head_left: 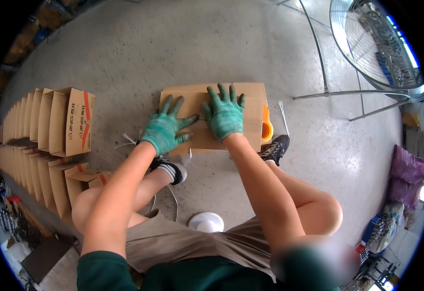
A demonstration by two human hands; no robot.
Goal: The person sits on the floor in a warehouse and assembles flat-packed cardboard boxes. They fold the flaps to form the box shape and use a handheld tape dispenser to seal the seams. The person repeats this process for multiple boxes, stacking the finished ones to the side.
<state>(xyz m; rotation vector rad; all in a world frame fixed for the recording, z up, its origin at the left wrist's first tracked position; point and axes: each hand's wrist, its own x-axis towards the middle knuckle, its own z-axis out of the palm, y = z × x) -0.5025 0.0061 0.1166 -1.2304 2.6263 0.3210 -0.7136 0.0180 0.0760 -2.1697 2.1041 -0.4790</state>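
A brown cardboard box [251, 111] lies between my feet with its top flaps folded down. My left hand [166, 127], in a green knit glove with darkened fingertips, rests on the left part of the top with fingers spread. On the middle of the flaps, right of it, my right hand [224, 112] lies flat in a matching glove, fingers apart. Neither hand holds anything. Against the box's right side, by my right shoe, sits an orange tape dispenser [266, 127], partly hidden.
Two long rows of open cardboard boxes [80, 121] stand at the left. A large metal-framed fan [367, 46] stands at the far right. White straps [283, 119] lie on the floor by my shoes. A white round object [207, 222] is between my legs.
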